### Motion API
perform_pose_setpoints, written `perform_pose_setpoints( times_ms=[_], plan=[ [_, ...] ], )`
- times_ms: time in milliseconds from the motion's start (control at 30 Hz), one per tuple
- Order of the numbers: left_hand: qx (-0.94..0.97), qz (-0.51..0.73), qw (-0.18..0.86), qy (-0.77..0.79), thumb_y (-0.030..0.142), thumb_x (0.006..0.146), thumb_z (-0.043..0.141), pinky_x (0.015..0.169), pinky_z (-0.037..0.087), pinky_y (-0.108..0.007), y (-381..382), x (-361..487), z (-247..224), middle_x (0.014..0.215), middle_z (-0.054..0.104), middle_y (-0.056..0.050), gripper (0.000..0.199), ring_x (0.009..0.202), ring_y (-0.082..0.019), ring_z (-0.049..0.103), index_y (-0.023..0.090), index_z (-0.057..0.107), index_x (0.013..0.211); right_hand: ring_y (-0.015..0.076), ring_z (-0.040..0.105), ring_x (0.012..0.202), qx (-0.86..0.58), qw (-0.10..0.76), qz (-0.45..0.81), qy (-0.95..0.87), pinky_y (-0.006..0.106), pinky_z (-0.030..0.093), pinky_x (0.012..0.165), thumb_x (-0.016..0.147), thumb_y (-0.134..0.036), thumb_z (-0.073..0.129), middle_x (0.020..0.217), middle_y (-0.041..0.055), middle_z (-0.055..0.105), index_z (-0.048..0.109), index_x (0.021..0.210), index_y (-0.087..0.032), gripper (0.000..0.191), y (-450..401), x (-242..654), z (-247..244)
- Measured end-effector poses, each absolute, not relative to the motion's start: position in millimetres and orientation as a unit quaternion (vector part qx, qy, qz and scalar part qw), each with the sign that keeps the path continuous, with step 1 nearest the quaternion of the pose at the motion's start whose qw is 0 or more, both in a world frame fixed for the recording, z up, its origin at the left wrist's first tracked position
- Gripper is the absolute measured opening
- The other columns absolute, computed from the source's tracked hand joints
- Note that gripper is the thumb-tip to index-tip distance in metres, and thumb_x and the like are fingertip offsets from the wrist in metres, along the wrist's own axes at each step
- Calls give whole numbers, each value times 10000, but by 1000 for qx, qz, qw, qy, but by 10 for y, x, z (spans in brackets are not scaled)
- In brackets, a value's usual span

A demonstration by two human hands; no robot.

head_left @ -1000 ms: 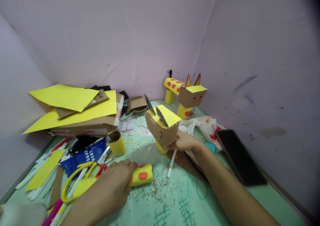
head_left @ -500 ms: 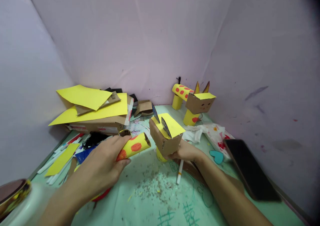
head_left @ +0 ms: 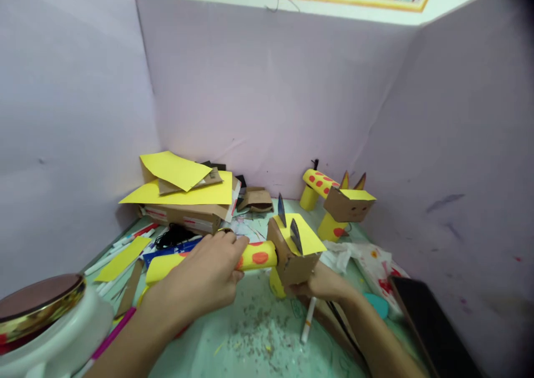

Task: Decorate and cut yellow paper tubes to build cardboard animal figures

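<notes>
My left hand (head_left: 211, 269) is wrapped round a yellow paper tube (head_left: 262, 255) with orange-red spots. The tube's right end meets the back of a small cardboard box head (head_left: 298, 269); whether it is fixed there I cannot tell. This head has a yellow top and two dark upright ears, and a short yellow tube (head_left: 277, 284) stands below it. Closed round the head's lower right side is my right hand (head_left: 329, 284), its fingertips partly hidden. A white marker (head_left: 308, 321) with an orange band lies just below that hand.
A similar spotted animal (head_left: 348, 205) stands at the back right. Yellow sheets (head_left: 187, 191) top cardboard at the back left. Markers (head_left: 112, 250) lie on the left, near a white jar (head_left: 70, 333). At right is a phone (head_left: 429, 322). Scraps (head_left: 262, 330) litter the green tabletop.
The spotted tube has moved right and levelled, so its end now meets the cardboard head. Both hands keep their holds. My view has tilted up, showing a picture above the partition.
</notes>
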State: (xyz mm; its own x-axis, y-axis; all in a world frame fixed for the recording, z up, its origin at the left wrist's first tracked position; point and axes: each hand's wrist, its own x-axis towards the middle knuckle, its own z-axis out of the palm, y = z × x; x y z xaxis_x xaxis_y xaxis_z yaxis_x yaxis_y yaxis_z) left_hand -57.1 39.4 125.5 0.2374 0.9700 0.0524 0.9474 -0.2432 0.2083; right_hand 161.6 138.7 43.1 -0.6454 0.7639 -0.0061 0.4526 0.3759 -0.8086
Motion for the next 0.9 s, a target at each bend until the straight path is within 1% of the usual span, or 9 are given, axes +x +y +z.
perform_pose_setpoints(
  times_ms=[167, 300, 367, 433, 533, 667, 733, 833, 900],
  plan=[
    [789, 92, 75, 603, 198, 754, 452, 682, 400, -382, 420, -559, 1269, 894, 555, -77, 226, 822, -260, 522, 209, 540, 962, 269, 626, 896, -398, 142, 418, -804, 361, 512, 791, 505, -81, 690, 993, 50, 695, 656, 1017, -179, 522, 1388, 1740, 591],
    [790, 99, 77, 600, 187, 731, 480, 714, 401, -398, 455, -581, 1256, 918, 562, -79, 353, 853, -270, 528, 225, 526, 1079, 302, 579, 1045, -414, 152, 405, -801, 404, 443, 925, 534, -94, 692, 1078, 74, 672, 627, 1112, -190, 589, 1387, 1860, 765],
    [788, 106, 79, 601, 193, 722, 500, 737, 400, -399, 472, -603, 1245, 936, 570, -76, 401, 874, -269, 530, 234, 503, 1121, 319, 473, 1194, -426, 206, 399, -785, 435, 358, 1013, 525, -169, 743, 1261, 105, 565, 476, 1293, -206, 814, 1388, 1903, 818],
    [782, 116, 82, 607, 202, 715, 517, 761, 400, -386, 481, -634, 1236, 970, 573, -75, 394, 904, -262, 527, 228, 492, 1107, 311, 324, 1311, -423, 255, 423, -760, 450, 273, 1067, 502, -258, 783, 1428, 135, 369, 248, 1419, -205, 1063, 1387, 1924, 843],
    [771, 129, 81, 618, 162, 704, 501, 763, 402, -363, 472, -688, 1233, 976, 562, -66, 311, 907, -244, 518, 222, 499, 1008, 293, 227, 1356, -393, 264, 468, -746, 445, 210, 1095, 487, -349, 809, 1496, 156, 200, 87, 1450, -185, 1215, 1393, 1938, 844],
    [766, 136, 65, 625, 77, 669, 461, 795, 386, -354, 417, -734, 1261, 977, 549, -46, 335, 927, -230, 503, 239, 503, 959, 299, 255, 1345, -381, 275, 450, -759, 462, 230, 1089, 490, -365, 822, 1498, 136, 204, 128, 1440, -223, 1186, 1429, 1974, 841],
    [766, 138, 51, 625, 72, 672, 460, 802, 379, -355, 380, -738, 1285, 993, 548, -46, 355, 938, -232, 499, 244, 499, 980, 304, 316, 1313, -397, 314, 415, -756, 484, 277, 1063, 507, -366, 813, 1463, 134, 292, 190, 1424, -237, 1116, 1423, 1999, 892],
    [766, 140, 31, 627, 61, 681, 447, 774, 379, -349, 326, -728, 1324, 977, 545, -43, 345, 913, -228, 497, 244, 499, 969, 302, 524, 1108, -438, 460, 312, -706, 509, 410, 942, 551, -412, 777, 1262, 107, 532, 417, 1305, -266, 848, 1296, 2058, 1070],
    [763, 141, 15, 630, 50, 682, 439, 749, 378, -348, 289, -713, 1346, 960, 539, -44, 339, 892, -228, 493, 239, 499, 958, 265, 596, 914, -440, 578, 232, -647, 444, 502, 777, 559, -427, 765, 1091, 70, 618, 561, 1140, -284, 633, 1121, 2111, 1213]
  ],
)
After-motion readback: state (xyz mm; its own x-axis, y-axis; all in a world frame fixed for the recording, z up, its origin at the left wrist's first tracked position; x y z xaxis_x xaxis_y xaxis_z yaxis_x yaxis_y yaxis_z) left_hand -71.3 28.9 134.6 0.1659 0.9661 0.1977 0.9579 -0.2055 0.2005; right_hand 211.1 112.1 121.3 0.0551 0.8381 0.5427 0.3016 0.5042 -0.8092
